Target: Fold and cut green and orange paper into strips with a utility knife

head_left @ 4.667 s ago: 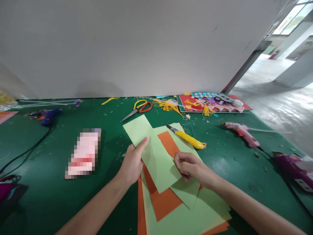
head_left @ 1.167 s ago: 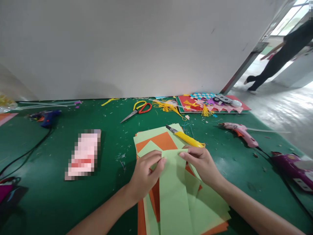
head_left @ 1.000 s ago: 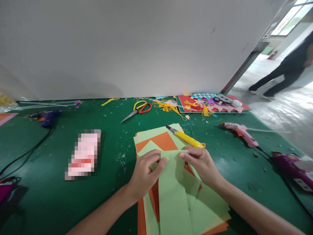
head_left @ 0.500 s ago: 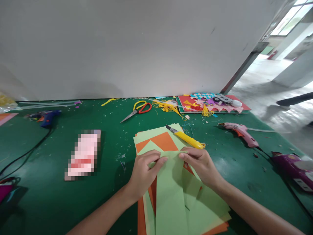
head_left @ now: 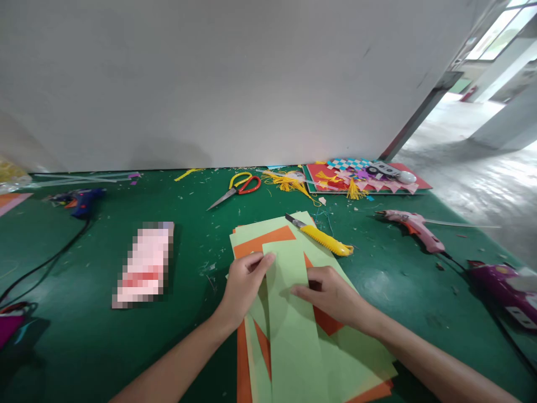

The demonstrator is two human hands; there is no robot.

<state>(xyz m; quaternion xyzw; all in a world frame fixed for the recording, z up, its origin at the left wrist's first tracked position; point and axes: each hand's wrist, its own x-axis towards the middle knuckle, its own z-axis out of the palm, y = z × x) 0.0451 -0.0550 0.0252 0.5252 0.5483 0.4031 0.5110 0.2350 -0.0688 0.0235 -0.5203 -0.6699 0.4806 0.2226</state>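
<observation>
A long strip of light green paper is held up over a stack of green and orange sheets. My left hand pinches its upper left edge between thumb and fingers. On the right edge, lower down, my right hand grips the same strip, thumb on the front and fingers behind. A yellow utility knife with its blade out lies across the far right part of the stack. Orange paper shows beneath the strip.
Scissors lie beyond the stack. Yellow tassels and a red board with cutouts sit by the wall. A pink glue gun and a purple device are at right. A blurred pink item and blue glue gun are left.
My right hand has slid from the strip's top edge down its right side. The strip's top now stands up flat above my hands, where both hands pinched it before.
</observation>
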